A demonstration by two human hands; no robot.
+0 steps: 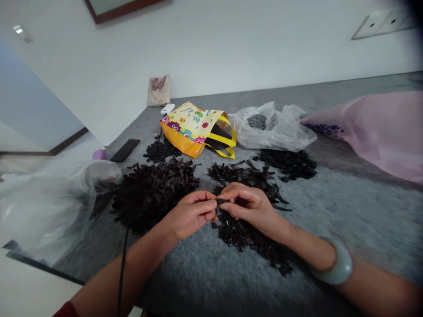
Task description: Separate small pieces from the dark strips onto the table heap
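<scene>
A small black piece is held between the two hands, low over the bench. By the left hand it is pinched at one end, the grip closed down to thumb and forefinger; by the right hand it is pinched at the other, the grip drawn just as narrow, with the remaining fingers curled. What the piece is cannot be made out, since most of it is covered by the fingertips. A pale bangle is worn on the right forearm. Taking the joined hands as the dial's centre, a large heap of dark strips is spread at nine to ten o'clock, and a looser heap of strips lies just beside the right hand at one to two. At four o'clock a pile of short dark pieces is scattered. Black discs are gathered at two o'clock, in front of a clear plastic bag. At eleven o'clock a yellow-handled bag is laid on its side; a phone is placed near ten.
</scene>
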